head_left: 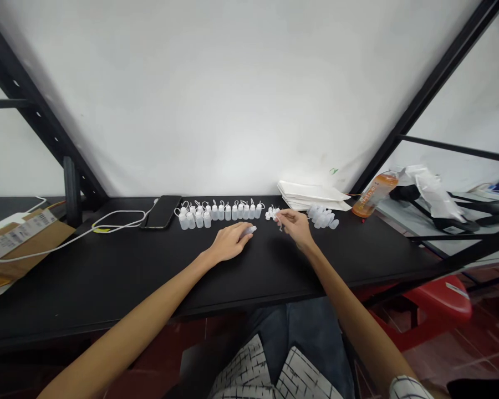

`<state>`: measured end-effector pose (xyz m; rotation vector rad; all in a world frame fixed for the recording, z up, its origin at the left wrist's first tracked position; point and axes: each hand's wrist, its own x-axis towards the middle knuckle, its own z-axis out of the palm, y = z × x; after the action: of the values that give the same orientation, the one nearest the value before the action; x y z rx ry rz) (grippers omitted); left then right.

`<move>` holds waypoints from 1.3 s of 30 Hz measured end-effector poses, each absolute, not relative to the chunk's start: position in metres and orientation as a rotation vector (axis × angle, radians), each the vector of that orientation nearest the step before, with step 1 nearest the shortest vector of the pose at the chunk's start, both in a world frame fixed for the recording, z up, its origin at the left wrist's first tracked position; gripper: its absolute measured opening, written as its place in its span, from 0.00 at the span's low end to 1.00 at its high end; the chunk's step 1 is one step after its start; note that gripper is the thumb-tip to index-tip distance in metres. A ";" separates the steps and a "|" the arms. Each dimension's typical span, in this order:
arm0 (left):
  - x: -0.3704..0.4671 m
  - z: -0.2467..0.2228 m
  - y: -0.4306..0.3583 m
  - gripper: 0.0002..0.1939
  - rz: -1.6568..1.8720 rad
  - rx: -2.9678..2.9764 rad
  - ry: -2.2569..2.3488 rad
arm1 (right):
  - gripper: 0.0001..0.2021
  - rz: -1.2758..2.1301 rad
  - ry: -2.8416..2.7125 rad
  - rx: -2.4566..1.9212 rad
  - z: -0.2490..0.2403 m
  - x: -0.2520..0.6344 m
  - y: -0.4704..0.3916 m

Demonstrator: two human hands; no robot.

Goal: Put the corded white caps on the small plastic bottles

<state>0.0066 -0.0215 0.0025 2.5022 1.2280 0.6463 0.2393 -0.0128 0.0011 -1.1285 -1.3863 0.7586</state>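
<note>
My left hand [232, 241] is closed around a small translucent bottle [250, 229], whose mouth points right. Just to the right, my right hand [294, 226] pinches a small white cap [279, 221] between thumb and fingers. Behind it lies a small pile of white caps [270, 213]. Several capped bottles with looped strings [208, 216] stand in rows behind and left of my left hand. Uncapped translucent bottles [323, 218] lie in a cluster right of my right hand.
A black phone [163, 213] with a white cable [120, 221] lies left of the rows. White paper sheets [310, 194] and an orange bottle [374, 195] are at the back right. A cardboard box [29, 244] sits far left, a red stool [441, 305] below right.
</note>
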 end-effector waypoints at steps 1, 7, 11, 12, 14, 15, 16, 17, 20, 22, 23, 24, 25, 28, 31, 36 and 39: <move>0.006 0.002 -0.021 0.19 0.652 2.476 1.239 | 0.16 0.880 -1.413 -1.109 0.004 0.230 -0.012; 0.005 0.001 -0.016 0.18 0.662 2.452 1.248 | 0.16 1.275 -1.521 -1.020 0.007 0.206 -0.005; 0.005 0.001 -0.017 0.20 0.631 2.490 1.251 | 0.16 1.344 -1.571 -1.018 0.002 0.209 -0.002; 0.006 0.001 -0.018 0.21 0.620 2.497 1.260 | 0.16 1.350 -1.584 -1.019 0.002 0.209 -0.002; 0.006 0.001 -0.018 0.21 0.602 2.506 1.277 | 0.16 1.352 -1.601 -1.030 0.002 0.208 -0.003; 0.006 0.001 -0.018 0.21 0.594 2.511 1.282 | 0.16 1.344 -1.604 -1.039 0.002 0.207 -0.004; 0.007 0.001 -0.018 0.21 0.583 2.518 1.283 | 0.15 1.327 -1.605 -1.047 0.002 0.206 -0.004; 0.007 0.001 -0.018 0.21 0.572 2.526 1.282 | 0.15 1.301 -1.605 -1.050 0.001 0.205 -0.005; 0.007 0.000 -0.017 0.20 0.547 2.547 1.281 | 0.13 1.207 -1.621 -1.032 -0.001 0.202 -0.006; 0.007 -0.001 -0.016 0.19 0.528 2.560 1.282 | 0.12 1.178 -1.656 -1.016 -0.002 0.201 -0.007; 0.006 -0.001 -0.016 0.19 0.520 2.563 1.284 | 0.11 1.184 -1.671 -1.013 -0.002 0.201 -0.007; 0.006 -0.001 -0.015 0.19 0.516 2.562 1.290 | 0.11 1.199 -1.680 -1.015 -0.002 0.201 -0.008; 0.006 -0.002 -0.015 0.20 0.516 2.558 1.297 | 0.11 1.219 -1.685 -1.019 -0.001 0.201 -0.009; 0.005 -0.002 -0.016 0.21 0.521 2.546 1.313 | 0.13 1.244 -1.684 -1.029 0.000 0.203 -0.011; 0.005 -0.003 -0.016 0.22 0.521 2.556 1.321 | 0.16 1.190 -1.709 -1.049 0.000 0.203 -0.013; 0.005 -0.003 -0.017 0.24 0.558 2.507 1.319 | 0.17 1.205 -1.701 -1.052 -0.002 0.202 -0.012; 0.005 0.000 -0.019 0.23 0.604 2.445 1.278 | 0.18 1.300 -1.649 -1.005 -0.002 0.200 -0.012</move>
<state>0.0053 -0.0191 0.0000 2.4445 1.2777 0.6041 0.2003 -0.0121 -0.0016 -1.0055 -1.6493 1.2999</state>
